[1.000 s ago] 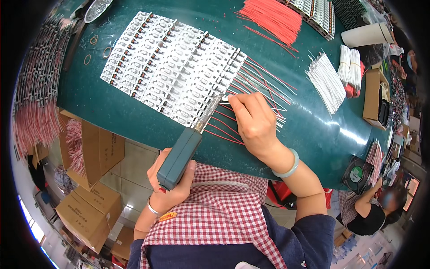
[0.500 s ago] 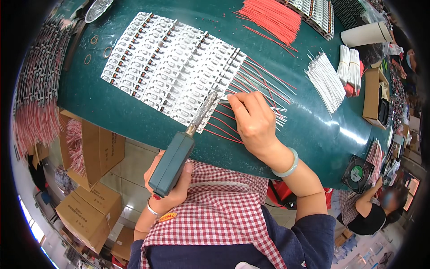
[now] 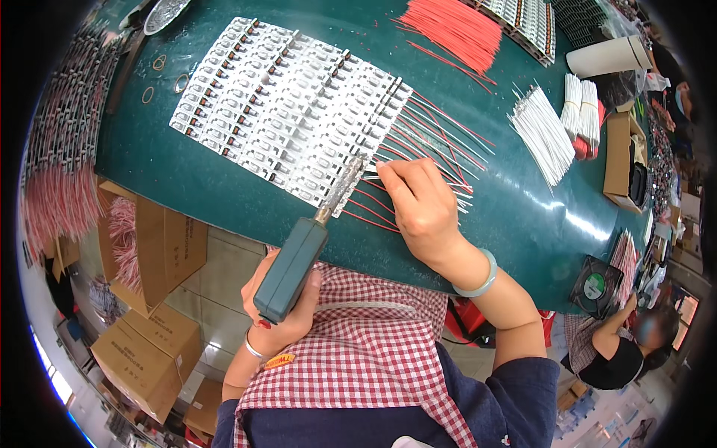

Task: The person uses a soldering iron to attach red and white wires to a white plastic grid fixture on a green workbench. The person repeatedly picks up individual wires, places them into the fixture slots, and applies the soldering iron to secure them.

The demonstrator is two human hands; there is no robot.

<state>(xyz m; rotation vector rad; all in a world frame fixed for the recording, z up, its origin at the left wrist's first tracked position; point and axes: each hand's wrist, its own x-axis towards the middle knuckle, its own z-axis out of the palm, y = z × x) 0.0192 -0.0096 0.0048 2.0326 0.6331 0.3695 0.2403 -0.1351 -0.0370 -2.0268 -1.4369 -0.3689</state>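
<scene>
My left hand (image 3: 299, 317) is closed around the dark green handle of a gun-shaped soldering iron (image 3: 291, 267). The iron's metal tip reaches up and right to the near right edge of a white circuit board panel (image 3: 280, 104), which carries rows of small parts. Red and white wires (image 3: 441, 131) stick out to the right from that edge. My right hand (image 3: 427, 205) pinches a thin wire end beside the iron's tip; its fingers partly hide the wire, but a pale piece shows. More wires pass beneath this hand.
Loose red wires (image 3: 452, 33) lie at the far side, and white wires (image 3: 541, 134) to the right. A small black fan (image 3: 595, 287) stands near the right table edge, close to another person (image 3: 624, 336). Cardboard boxes (image 3: 149, 362) sit at lower left. Rubber bands (image 3: 148, 95) lie at upper left.
The soldering iron has shifted slightly up and right along with my left hand. My right fingers have dipped a little lower, still beside the tip. The panel is nudged slightly.
</scene>
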